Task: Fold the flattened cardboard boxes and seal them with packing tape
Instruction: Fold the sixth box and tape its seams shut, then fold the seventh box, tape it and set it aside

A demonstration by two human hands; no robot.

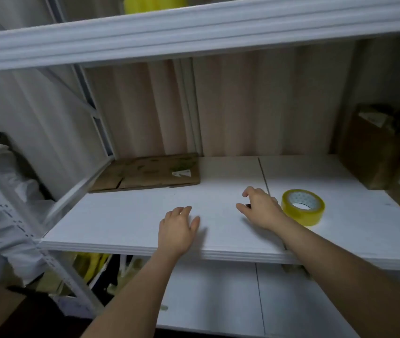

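A flattened brown cardboard box (147,172) lies at the back left of the white shelf (125,223). A yellow roll of packing tape (302,207) stands flat on the shelf to the right. My left hand (178,229) hovers over the shelf's front part with fingers relaxed and holds nothing. My right hand (261,207) is just left of the tape roll, fingers loosely curved over the shelf. A small dark spot shows under its thumb; I cannot tell whether it holds something.
An upper shelf (194,28) overhangs, with a yellow item (153,3) on it. Brown boxes (374,152) are stacked at the right end of the shelf. White bags (11,215) fill the neighbouring rack at left. A lower shelf (218,313) lies below.
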